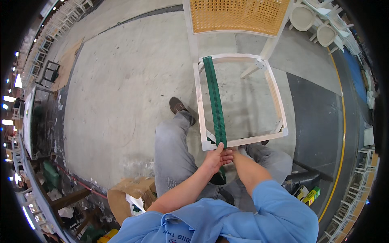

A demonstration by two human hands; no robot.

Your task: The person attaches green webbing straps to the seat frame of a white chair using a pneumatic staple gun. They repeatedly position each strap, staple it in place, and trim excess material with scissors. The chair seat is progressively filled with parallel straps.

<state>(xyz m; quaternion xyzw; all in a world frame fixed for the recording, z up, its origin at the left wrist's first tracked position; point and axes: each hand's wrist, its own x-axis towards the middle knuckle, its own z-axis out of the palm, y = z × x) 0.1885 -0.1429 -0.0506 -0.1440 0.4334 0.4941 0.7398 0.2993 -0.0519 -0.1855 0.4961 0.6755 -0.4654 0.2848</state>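
A chair frame (276, 97) of pale bare wood, its seat open, stands upright in front of me. Across the left part of the seat runs a green webbing strap (215, 99) with dark stripes, laid from the back rail to the front rail. My left hand (218, 157) is at the front rail, its thumb pressed on the strap's near end and its other fingers curled below. Close beside it, my right hand (236, 153) reaches under the rail, and its fingers are hidden. More green webbing (219, 176) hangs beneath my hands, between my legs.
The chair's backrest has a woven cane panel (239, 16). A cardboard box (133, 194) stands at my lower left. A yellow-green box (312, 195) lies beside a black bundle (300, 180) at my right. White chairs (302, 18) are stacked at the far right.
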